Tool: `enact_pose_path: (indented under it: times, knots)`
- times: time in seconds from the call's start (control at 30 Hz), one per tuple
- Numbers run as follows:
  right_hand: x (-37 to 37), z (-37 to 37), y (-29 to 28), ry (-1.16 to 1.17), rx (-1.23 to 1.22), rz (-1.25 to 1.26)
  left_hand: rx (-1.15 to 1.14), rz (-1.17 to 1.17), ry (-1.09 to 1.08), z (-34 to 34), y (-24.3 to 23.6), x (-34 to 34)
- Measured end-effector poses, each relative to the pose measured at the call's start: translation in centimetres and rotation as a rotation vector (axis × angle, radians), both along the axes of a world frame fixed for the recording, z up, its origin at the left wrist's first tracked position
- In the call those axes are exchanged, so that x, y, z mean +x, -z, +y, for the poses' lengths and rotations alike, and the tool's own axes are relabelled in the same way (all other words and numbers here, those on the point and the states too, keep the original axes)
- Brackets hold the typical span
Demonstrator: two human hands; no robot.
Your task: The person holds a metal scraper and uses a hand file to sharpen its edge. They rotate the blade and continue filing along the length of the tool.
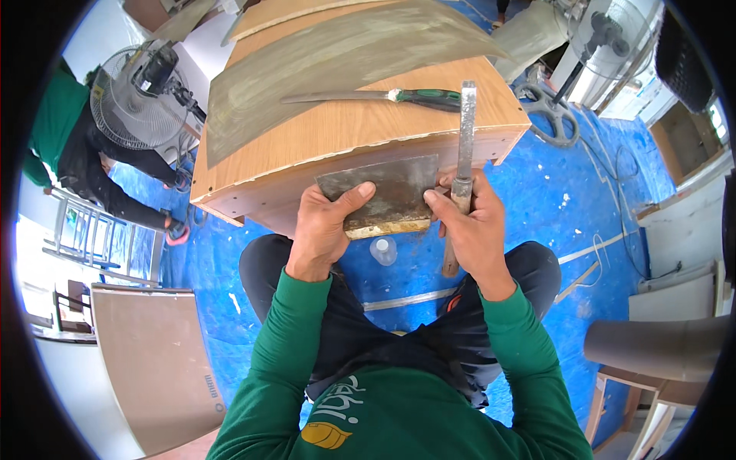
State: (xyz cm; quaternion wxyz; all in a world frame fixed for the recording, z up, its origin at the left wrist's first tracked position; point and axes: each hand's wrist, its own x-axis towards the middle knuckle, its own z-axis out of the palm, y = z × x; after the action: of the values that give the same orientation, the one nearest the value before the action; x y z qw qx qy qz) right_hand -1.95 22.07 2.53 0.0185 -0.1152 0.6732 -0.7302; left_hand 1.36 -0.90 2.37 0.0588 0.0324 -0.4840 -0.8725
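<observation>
My left hand (330, 222) grips the left side of a broad rectangular metal scraper (395, 186), thumb across its face. A pale, worn strip runs along the scraper's lower edge. In my right hand (471, 218) is a chisel (467, 126), its long whitish-smeared blade pointing away from me and its wooden handle below my fingers. My right thumb also rests at the scraper's right edge. Both tools are held before the near side of a wood-faced cabinet (345, 130). On its top lies a narrow-bladed tool with a green and black handle (429, 97).
A curved grey-brown sheet (337, 54) lies across the cabinet. Blue sheeting (222, 268) covers the floor, with a clear plastic bottle (383, 250) between my knees. Fans stand at left (138, 96) and right (606, 38). Another person (100, 161) is beside a metal ladder (88, 238).
</observation>
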Motion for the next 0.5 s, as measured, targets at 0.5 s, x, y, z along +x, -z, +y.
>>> enact_pose_path:
  times: [0.5]
  knots:
    - [-0.4, 2.3, 2.9, 0.088, -0.181, -0.086, -0.126, -0.059, 0.068, 3.9, -0.9, -1.7]
